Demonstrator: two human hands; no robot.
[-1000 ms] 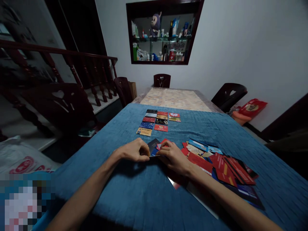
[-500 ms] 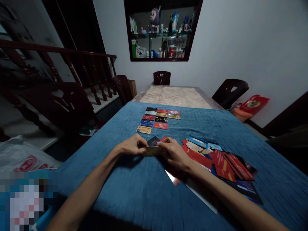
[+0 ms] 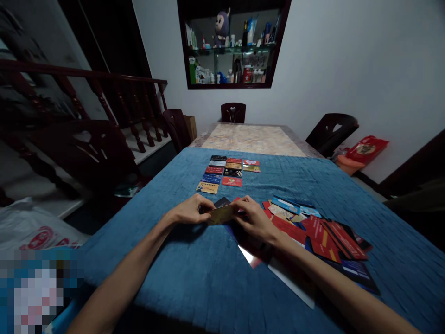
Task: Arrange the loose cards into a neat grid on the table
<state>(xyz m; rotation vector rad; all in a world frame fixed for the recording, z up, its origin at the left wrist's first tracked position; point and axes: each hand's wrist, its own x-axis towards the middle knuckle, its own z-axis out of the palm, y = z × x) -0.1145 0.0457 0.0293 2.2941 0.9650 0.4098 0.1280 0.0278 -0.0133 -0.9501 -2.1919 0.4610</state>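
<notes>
gold card [image 3: 221,215] | was edge-on, now tilted face-up | between left hand [image 3: 190,210] and right hand [image 3: 253,219]

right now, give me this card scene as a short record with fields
left hand: left hand pinches one end of the gold card
right hand: right hand grips its other end
sorted: rows of cards laid flat farther out
unsorted: loose card pile beside the right hand
surface: blue cloth
</notes>
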